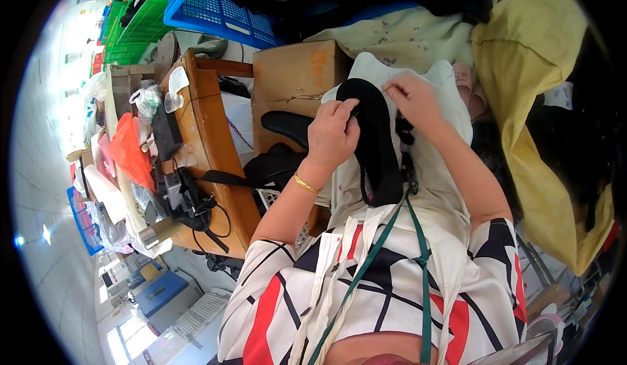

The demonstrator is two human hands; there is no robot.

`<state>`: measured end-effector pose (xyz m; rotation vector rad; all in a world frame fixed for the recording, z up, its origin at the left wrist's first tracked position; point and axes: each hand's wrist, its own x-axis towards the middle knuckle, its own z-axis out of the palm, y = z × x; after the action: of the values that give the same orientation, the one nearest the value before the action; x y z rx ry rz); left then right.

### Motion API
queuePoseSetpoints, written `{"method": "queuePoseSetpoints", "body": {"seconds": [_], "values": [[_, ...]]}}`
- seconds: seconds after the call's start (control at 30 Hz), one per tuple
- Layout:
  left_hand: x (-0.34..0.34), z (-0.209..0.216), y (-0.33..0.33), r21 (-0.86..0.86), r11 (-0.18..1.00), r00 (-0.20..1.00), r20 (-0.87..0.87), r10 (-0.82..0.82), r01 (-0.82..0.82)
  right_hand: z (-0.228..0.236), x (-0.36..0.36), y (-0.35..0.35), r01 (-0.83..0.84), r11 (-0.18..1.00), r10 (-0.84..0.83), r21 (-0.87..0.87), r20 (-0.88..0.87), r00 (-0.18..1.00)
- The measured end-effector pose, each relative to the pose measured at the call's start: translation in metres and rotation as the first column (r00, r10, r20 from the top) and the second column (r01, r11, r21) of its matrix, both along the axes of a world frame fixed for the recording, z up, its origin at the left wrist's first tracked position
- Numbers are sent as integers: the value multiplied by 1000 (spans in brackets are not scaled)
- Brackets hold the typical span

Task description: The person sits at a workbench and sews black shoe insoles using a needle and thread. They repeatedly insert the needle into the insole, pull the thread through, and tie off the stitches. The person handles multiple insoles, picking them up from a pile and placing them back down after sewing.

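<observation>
A black cloth shoe (pixel 381 162) lies on the white apron (pixel 431 169) over my lap, its rounded toe pointing away from me. My left hand (pixel 334 132) grips the shoe's left edge near the toe, thumb and fingers closed on the black fabric. Just right of the toe, my right hand (pixel 415 100) is raised a little apart from the shoe. Its thumb and fingertips are pinched together, and anything between them is too small to make out. Green cords (pixel 418 234) hang down over the apron, with a dark strap by the shoe's right side.
More black shoe pieces (pixel 287 128) lie to the left, beside a cardboard box (pixel 287 71). A wooden table (pixel 219 149) with bags and a black device stands further left. Blue crates (pixel 222 12) with black items are ahead, and yellow cloth (pixel 522 51) drapes at right.
</observation>
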<state>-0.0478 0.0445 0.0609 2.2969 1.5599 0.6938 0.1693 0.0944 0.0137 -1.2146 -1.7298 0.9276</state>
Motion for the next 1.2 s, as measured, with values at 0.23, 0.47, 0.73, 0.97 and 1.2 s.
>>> {"method": "queuePoseSetpoints", "body": {"seconds": [0.23, 0.47, 0.73, 0.97, 1.2], "values": [[17, -3, -5, -94, 988, 991, 38, 126, -122, 33, -54, -16, -273, 880, -247, -388, -866, 435], [5, -17, 4, 102, 995, 995, 104, 6, -17, 66, -55, -62, -214, 881, -258, -422, -808, 530], [26, 3, 25, 81, 949, 937, 153, -315, 306, 89, -35, -110, -40, 963, -156, -265, -676, 720], [48, -8, 61, -77, 888, 879, 204, -430, 453, 84, -9, -80, 67, 944, -306, -324, -775, 553], [51, -9, 31, -305, 748, 806, 278, -522, 590, 73, -3, -116, -55, 953, -208, -298, -775, 597]]}}
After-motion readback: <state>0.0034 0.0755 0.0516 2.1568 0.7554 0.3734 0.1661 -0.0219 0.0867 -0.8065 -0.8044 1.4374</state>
